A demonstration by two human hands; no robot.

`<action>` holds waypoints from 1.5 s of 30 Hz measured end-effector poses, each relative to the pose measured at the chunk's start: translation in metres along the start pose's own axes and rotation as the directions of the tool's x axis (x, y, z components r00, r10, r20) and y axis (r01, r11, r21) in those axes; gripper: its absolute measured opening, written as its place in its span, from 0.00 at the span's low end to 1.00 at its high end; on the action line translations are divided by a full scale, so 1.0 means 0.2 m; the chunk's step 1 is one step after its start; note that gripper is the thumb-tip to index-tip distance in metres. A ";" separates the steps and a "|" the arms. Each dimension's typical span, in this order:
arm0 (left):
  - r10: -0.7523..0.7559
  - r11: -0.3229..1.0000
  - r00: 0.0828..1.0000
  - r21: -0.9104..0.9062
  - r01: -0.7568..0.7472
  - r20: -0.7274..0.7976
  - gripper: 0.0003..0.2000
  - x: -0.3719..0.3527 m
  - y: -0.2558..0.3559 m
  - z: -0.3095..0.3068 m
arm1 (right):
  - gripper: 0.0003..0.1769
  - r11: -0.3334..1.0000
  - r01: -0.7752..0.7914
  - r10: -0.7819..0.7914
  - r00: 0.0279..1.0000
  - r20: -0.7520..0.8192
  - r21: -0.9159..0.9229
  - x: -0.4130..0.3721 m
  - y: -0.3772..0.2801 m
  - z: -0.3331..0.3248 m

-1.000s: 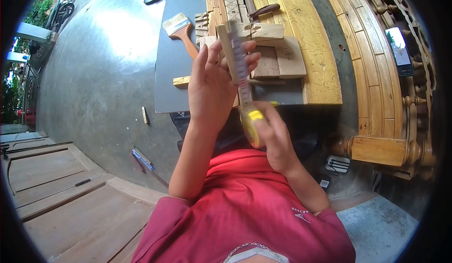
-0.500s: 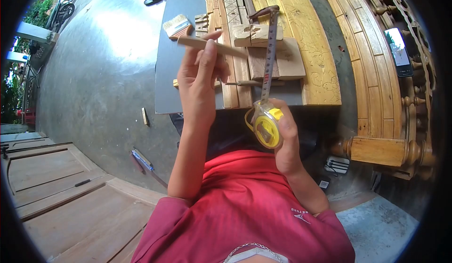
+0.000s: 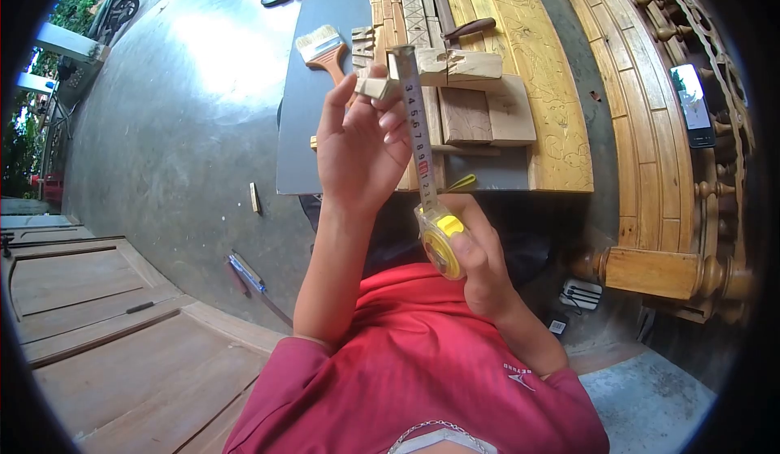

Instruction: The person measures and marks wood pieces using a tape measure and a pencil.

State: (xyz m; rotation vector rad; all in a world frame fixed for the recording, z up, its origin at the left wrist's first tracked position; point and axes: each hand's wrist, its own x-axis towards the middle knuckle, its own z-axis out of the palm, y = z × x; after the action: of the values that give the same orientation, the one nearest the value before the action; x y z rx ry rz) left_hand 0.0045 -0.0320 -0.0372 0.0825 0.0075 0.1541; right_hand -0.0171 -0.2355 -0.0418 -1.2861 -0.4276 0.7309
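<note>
My left hand (image 3: 361, 157) is raised over the near part of the workbench, its fingers closed around a pale wooden stick (image 3: 374, 88), seen nearly end-on. My right hand (image 3: 479, 259) grips a tape measure (image 3: 441, 245) with a clear and yellow case, low in front of my red shirt. From the case the metal blade (image 3: 419, 129) runs upward, its hooked tip beside the stick and the left fingertips. A yellow wrist strap (image 3: 463, 182) sticks out by the case. Behind the blade lie carved wooden blocks (image 3: 474, 65) and a brown block (image 3: 465, 115).
The grey bench top (image 3: 296, 157) carries a paintbrush (image 3: 323, 48), a notched wood piece (image 3: 362, 46), a dark-handled tool (image 3: 470, 28) and a yellow carved board (image 3: 552, 88). A wooden bench (image 3: 638, 121) with a phone (image 3: 691, 105) stands right; door panels (image 3: 154, 356) lie left.
The stick in my left hand has turned from lying crosswise to nearly end-on. My right hand has shifted left with the tape measure, bringing the blade's tip beside the stick.
</note>
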 end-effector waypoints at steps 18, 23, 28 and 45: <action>0.019 0.997 0.995 -0.075 -0.012 0.101 0.16 0.05 -0.01 -0.01 | 0.27 0.993 0.062 -0.064 0.998 -0.019 -0.096 0.00 0.01 0.04; 0.039 0.999 0.987 0.011 -0.041 0.155 0.17 0.06 0.02 -0.04 | 0.27 0.991 0.049 -0.052 0.998 -0.026 -0.121 0.00 0.00 0.04; -0.006 0.997 0.993 -0.081 0.016 0.120 0.15 0.06 0.03 -0.03 | 0.27 0.987 0.062 -0.067 0.997 -0.029 -0.151 0.01 0.01 0.05; -0.134 0.987 0.973 -0.064 0.148 0.186 0.20 0.10 0.06 -0.02 | 0.27 0.947 0.076 -0.084 0.996 -0.013 -0.314 0.00 0.02 0.05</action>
State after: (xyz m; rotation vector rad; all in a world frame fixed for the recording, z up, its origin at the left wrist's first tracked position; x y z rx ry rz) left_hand 0.0222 -0.0167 -0.0394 0.0180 -0.1741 0.0040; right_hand -0.0236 -0.2284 -0.0430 -1.5646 -0.5882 0.5918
